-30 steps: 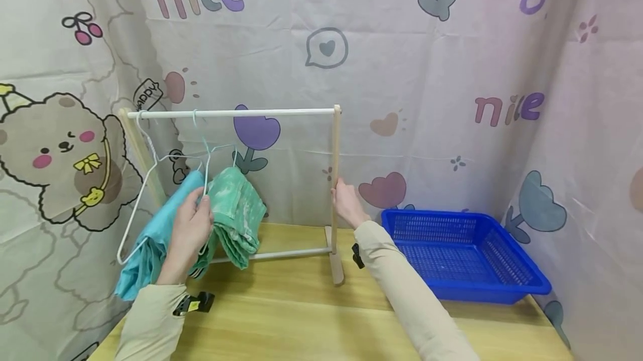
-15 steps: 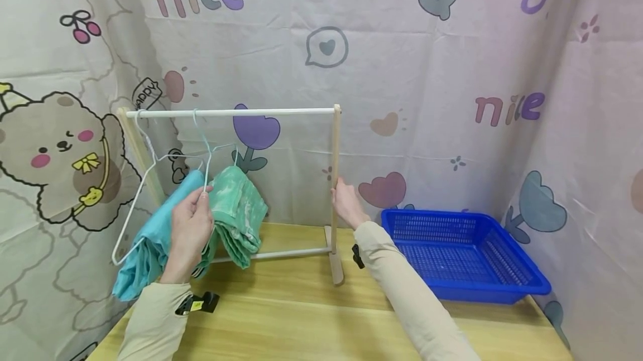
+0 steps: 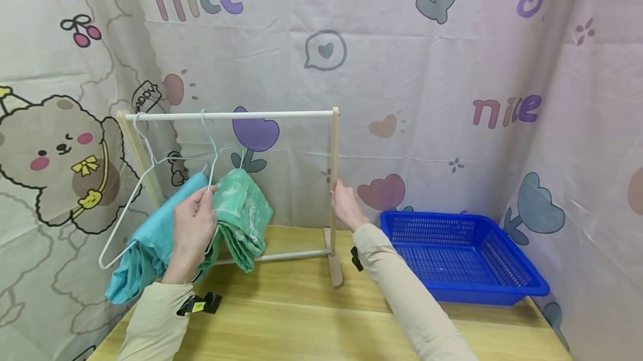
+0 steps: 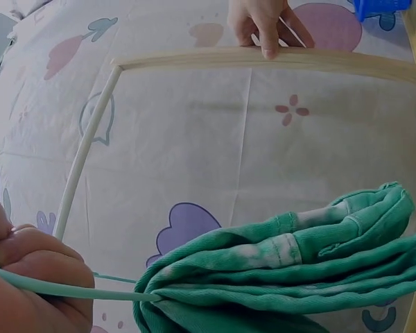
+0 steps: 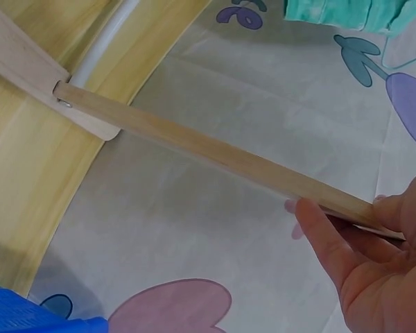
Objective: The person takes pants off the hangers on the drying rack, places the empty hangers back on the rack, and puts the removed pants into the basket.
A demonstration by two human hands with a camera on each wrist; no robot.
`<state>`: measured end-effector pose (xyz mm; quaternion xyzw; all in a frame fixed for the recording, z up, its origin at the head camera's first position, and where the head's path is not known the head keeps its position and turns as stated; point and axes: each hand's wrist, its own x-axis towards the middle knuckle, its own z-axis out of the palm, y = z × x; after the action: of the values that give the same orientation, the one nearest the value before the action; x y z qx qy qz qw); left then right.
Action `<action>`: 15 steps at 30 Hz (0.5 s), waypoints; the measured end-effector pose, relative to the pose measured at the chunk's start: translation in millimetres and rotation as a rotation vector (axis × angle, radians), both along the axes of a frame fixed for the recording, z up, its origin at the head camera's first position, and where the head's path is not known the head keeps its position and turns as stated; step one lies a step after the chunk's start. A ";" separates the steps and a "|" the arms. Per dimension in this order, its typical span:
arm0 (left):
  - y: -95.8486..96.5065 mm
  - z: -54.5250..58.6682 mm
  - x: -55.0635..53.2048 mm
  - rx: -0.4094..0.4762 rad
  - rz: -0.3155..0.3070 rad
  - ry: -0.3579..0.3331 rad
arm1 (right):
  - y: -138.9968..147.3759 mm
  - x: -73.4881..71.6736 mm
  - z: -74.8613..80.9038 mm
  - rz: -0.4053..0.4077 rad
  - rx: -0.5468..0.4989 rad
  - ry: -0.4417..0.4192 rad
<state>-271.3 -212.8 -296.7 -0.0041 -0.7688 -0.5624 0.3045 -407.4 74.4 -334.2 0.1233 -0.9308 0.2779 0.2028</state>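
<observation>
In the head view my left hand (image 3: 195, 227) pinches the near side of a pale green wire hanger (image 3: 214, 161), hooked over the rack's white top bar. Green tie-dyed trousers (image 3: 242, 205) hang folded over that hanger; the left wrist view shows their layered folds. Farther left, a white hanger (image 3: 132, 198) on the same bar carries a folded light blue garment (image 3: 166, 216), partly hidden behind my left hand. My right hand (image 5: 381, 257) grips the right wooden post (image 5: 215, 154) of the clothes rack, fingers and thumb on either side of it.
A blue plastic basket (image 3: 462, 288) stands on the wooden table (image 3: 281, 316), right of the rack. The rack's lower bar (image 3: 291, 255) and right foot (image 3: 335, 270) rest near the table's back. A printed curtain (image 3: 281, 71) encloses the back and sides.
My left hand and the green hanger with the trousers have shifted slightly right along the bar. The white hanger's lower end has swung left. My right hand stays on the post.
</observation>
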 end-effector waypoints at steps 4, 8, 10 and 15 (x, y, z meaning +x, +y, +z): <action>1.0 2.1 0.7 0.012 -0.027 0.009 | -0.2 0.3 -0.7 -0.002 -0.010 0.008; 2.7 4.8 0.3 0.044 -0.074 0.028 | 1.6 1.0 -0.5 -0.001 -0.026 0.005; 3.9 5.4 -0.2 0.061 -0.100 0.040 | 2.3 1.0 -0.7 -0.007 -0.038 -0.003; 5.0 4.7 -1.2 0.101 -0.136 0.095 | 1.6 1.3 -0.8 0.018 -0.069 -0.033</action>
<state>-272.5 -207.8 -292.0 -0.0675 -0.7221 -0.6191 0.3013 -406.0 76.0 -335.0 0.1200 -0.9227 0.3137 0.1892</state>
